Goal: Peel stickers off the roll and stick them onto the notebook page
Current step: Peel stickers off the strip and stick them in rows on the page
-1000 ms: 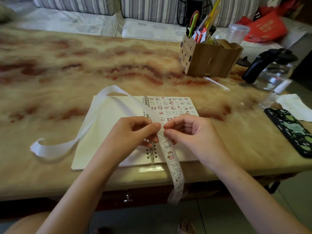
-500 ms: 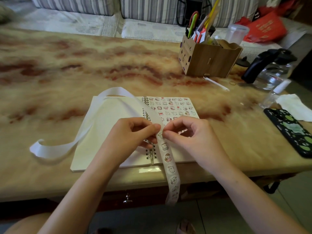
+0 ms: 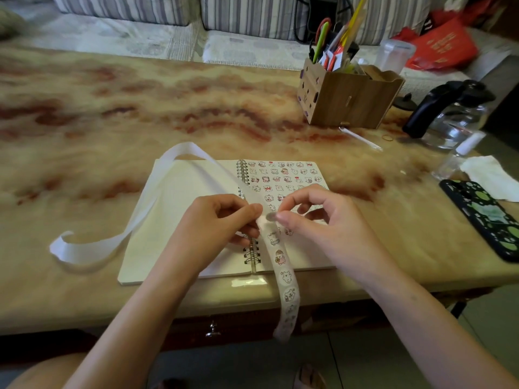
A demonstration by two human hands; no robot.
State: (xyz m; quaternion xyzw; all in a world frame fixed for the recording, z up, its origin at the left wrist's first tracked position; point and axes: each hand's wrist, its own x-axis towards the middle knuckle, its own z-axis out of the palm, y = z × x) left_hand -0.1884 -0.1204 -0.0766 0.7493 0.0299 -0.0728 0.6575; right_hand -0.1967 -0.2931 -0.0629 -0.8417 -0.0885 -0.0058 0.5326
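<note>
An open spiral notebook (image 3: 179, 220) lies near the table's front edge; its right page (image 3: 283, 175) carries several rows of small cartoon stickers. A long sticker strip (image 3: 282, 265) crosses the binding, its printed end hanging over the table edge and its bare white backing (image 3: 92, 248) curling off to the left. My left hand (image 3: 216, 223) pinches the strip above the binding. My right hand (image 3: 317, 223) holds a small round sticker (image 3: 270, 217) between thumb and forefinger, right beside the strip.
A wooden organiser (image 3: 348, 96) with scissors and pens stands at the back right. A glass kettle (image 3: 455, 113), a small bottle (image 3: 460, 155), a tissue (image 3: 488, 175) and a patterned phone (image 3: 488, 217) crowd the right edge. A striped sofa (image 3: 252, 15) lies behind the table.
The strip has been drawn up through my left hand, so less hangs over the edge. My right hand's fingertips have lifted a sticker off the strip and moved slightly right.
</note>
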